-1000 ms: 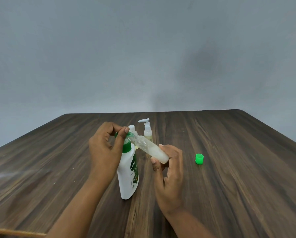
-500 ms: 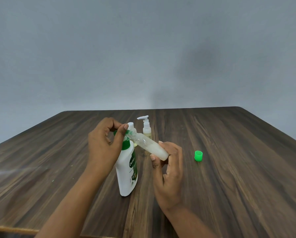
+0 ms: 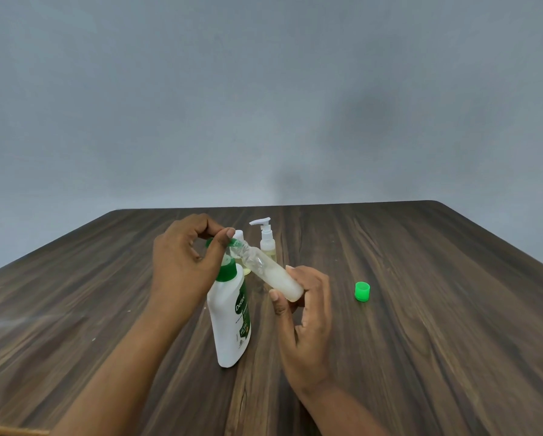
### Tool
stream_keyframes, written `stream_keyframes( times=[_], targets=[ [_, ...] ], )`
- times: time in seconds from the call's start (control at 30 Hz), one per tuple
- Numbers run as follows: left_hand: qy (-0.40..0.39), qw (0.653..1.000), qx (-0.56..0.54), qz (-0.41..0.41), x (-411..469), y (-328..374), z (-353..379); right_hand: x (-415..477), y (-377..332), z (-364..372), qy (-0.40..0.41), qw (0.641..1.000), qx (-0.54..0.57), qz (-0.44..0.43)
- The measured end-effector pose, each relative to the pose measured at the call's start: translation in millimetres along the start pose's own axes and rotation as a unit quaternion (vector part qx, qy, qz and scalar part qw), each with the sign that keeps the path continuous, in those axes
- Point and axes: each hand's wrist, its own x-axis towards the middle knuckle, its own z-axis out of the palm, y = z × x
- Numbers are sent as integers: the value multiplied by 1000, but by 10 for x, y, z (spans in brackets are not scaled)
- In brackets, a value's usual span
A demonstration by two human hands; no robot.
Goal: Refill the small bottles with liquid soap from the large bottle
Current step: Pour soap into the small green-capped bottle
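Label: the large bottle (image 3: 227, 325) is white with a green collar and a green panel on its side reading "Dettol" in white. The smaller print below it is too fine to read. No writing shows on any other item.

Count: four bottles, one loose cap, two hands.
- One large bottle, upright on the bench (image 3: 437, 325), centre front.
- One small clear bottle (image 3: 273, 273), held off the bench and tilted, mouth up-left against the green nozzle of the large bottle, base down-right. Whitish liquid fills its lower end; the upper part is clear.
- One small pump bottle (image 3: 267, 243) with a white pump head and yellowish contents, upright behind the tilted bottle.
- One small white-capped bottle (image 3: 239, 236), also yellowish, just behind the large bottle and mostly hidden by it and the nozzle.
- One green cap (image 3: 362, 291), alone on the bench, well right of the hands.

Grip: the left hand (image 3: 182, 262) is curled over the large bottle's pump head, thumb at the nozzle, and covers most of the head. The right hand (image 3: 308, 309) has its grip clamped on the base end of the small clear bottle, thumb on the near side and fingers behind.

Surroundings: dark wood-grain bench and a plain grey wall (image 3: 263, 105) behind it.
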Motion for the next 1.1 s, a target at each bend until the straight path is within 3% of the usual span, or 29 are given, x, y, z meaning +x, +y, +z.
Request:
stream_keyframes(
  times=[0.17,0.33,0.53,0.77,0.93,1.1],
  targets=[
    [31,998,-43,23,-135,-127,55,-5,4,-3,0,1000,11,11],
    [51,997,10,65,-129,-99,62,-13,9,-3,9,1000,9,15],
    [11,999,27,42,17,-69,11,-5,2,-11,2,1000,3,4],
    [36,998,-37,42,-130,-164,92,-2,11,1,8,1000,4,7],
    [50,997,-24,46,-143,-155,100,-23,21,-14,7,1000,2,12],
    [6,998,16,56,-6,-70,29,-10,5,-14,7,1000,5,10]
  ],
)
